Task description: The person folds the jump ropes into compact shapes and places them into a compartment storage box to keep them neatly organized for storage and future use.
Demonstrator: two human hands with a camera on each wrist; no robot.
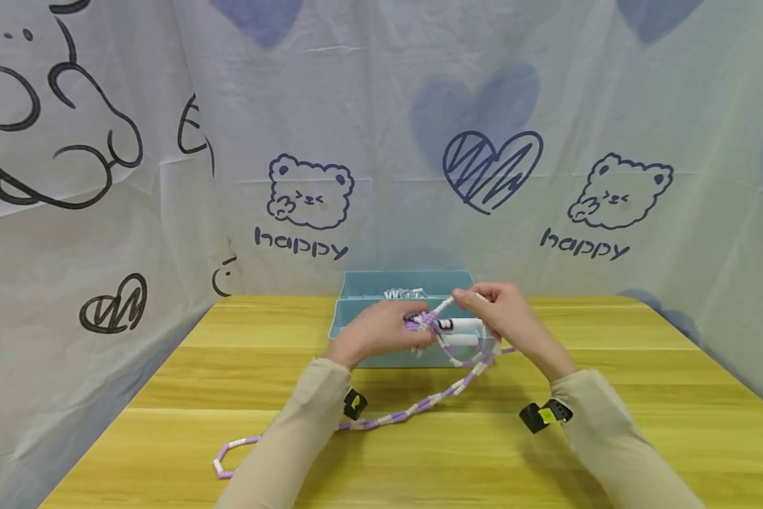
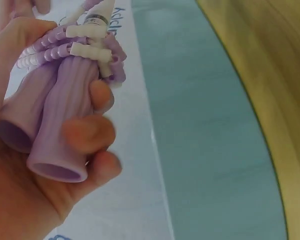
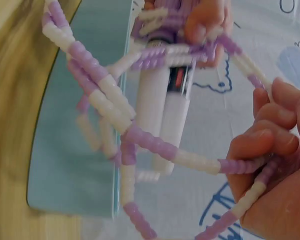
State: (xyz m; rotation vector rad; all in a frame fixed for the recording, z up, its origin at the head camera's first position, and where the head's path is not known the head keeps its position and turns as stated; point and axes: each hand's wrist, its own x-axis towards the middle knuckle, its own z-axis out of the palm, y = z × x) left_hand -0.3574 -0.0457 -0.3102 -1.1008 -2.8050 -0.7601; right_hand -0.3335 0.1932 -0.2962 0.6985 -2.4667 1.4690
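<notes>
Left hand (image 1: 384, 330) grips two purple-and-white handles (image 2: 70, 105), beaded rope (image 3: 152, 143) wrapped round them; right hand (image 1: 505, 316) pinches rope strands; light-blue box (image 1: 390, 359) nearby on surface (image 1: 483, 459).

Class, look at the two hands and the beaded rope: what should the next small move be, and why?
Probably the right hand should bring the beaded rope around the handles again. The left hand grips them together, strands already cross them, and a loose length trails on the table.
</notes>
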